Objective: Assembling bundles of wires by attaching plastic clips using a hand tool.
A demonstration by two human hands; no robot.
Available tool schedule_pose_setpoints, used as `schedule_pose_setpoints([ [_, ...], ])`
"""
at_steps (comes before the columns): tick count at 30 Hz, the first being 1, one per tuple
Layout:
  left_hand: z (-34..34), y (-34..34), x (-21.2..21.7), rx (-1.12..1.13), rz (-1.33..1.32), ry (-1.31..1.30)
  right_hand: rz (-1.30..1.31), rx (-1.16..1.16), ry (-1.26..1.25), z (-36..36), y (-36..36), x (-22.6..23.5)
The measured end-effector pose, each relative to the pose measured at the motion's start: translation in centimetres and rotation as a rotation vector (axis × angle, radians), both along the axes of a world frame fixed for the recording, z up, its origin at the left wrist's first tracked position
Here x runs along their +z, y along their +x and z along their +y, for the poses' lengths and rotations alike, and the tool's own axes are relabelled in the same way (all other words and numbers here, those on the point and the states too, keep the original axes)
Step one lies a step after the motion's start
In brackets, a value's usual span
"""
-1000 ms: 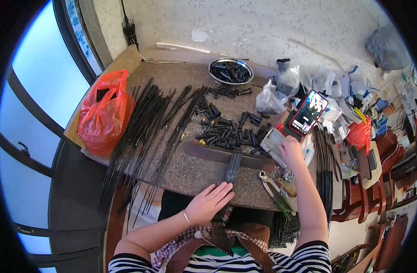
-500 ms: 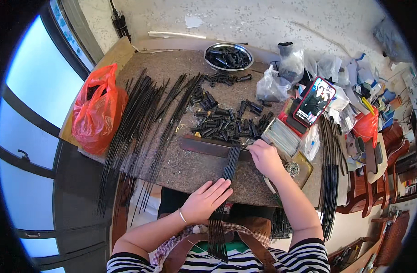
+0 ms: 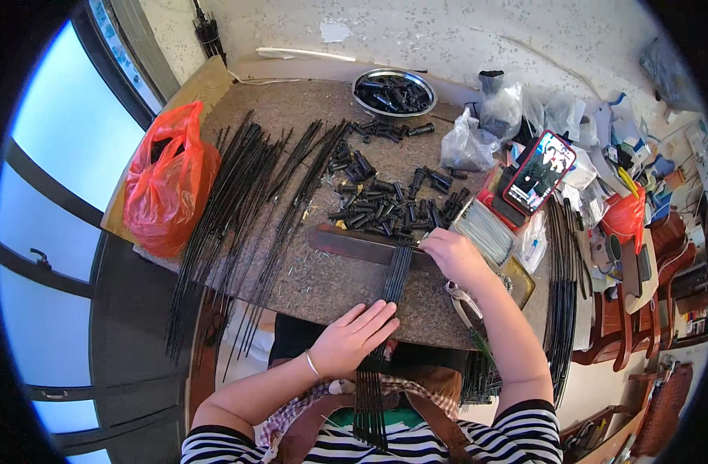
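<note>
Several thin black rods [image 3: 398, 274] lie side by side across a dark flat bar [image 3: 354, 246] at the table's near side, their lower ends hanging over my lap. My left hand [image 3: 358, 332] rests flat on them at the table edge, fingers stretched out. Beside their upper ends, my right hand [image 3: 454, 255] is closed in a pinch; what its fingertips hold is too small to make out. A pair of pliers [image 3: 464, 301] lies under my right forearm. Just beyond the bar is a loose heap of short black tubular parts [image 3: 381, 205].
Long black rods [image 3: 230, 193] spread at the left beside a red plastic bag [image 3: 168, 185]. A metal bowl [image 3: 393, 71] of black parts stands at the back. To the right are a tray of clear thin strips [image 3: 484, 232], a phone [image 3: 541, 172], plastic bags [image 3: 468, 143] and another rod bundle [image 3: 561, 309].
My right hand stays pinched by the rods' upper ends, its wrist slightly shifted. More of the pliers shows beneath the forearm. My left hand keeps its place; the whole view has shifted slightly.
</note>
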State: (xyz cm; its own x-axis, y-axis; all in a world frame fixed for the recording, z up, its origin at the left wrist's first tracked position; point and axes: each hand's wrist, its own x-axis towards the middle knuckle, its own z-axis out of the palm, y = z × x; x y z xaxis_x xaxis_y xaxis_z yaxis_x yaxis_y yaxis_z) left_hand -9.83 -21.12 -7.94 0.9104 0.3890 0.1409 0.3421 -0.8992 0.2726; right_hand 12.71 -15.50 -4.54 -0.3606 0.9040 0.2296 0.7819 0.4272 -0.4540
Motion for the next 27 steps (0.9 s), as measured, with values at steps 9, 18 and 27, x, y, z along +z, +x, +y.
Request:
schedule_pose_setpoints([
  [9, -0.6, -0.5, 0.4, -0.012, 0.012, 0.036, 0.132, -0.088, -0.084, -1.1, -1.1, 0.3],
  [18, -1.0, -1.3, 0.3, -0.022, 0.038, 0.009, 0.031, 0.047, -0.035, -0.6, -1.6, -0.3],
  [27, -0.6, -1.9, 0.7, 0.005, -0.029, -0.104, -0.207, 0.055, 0.268, -1.5, 0.5, -0.1],
])
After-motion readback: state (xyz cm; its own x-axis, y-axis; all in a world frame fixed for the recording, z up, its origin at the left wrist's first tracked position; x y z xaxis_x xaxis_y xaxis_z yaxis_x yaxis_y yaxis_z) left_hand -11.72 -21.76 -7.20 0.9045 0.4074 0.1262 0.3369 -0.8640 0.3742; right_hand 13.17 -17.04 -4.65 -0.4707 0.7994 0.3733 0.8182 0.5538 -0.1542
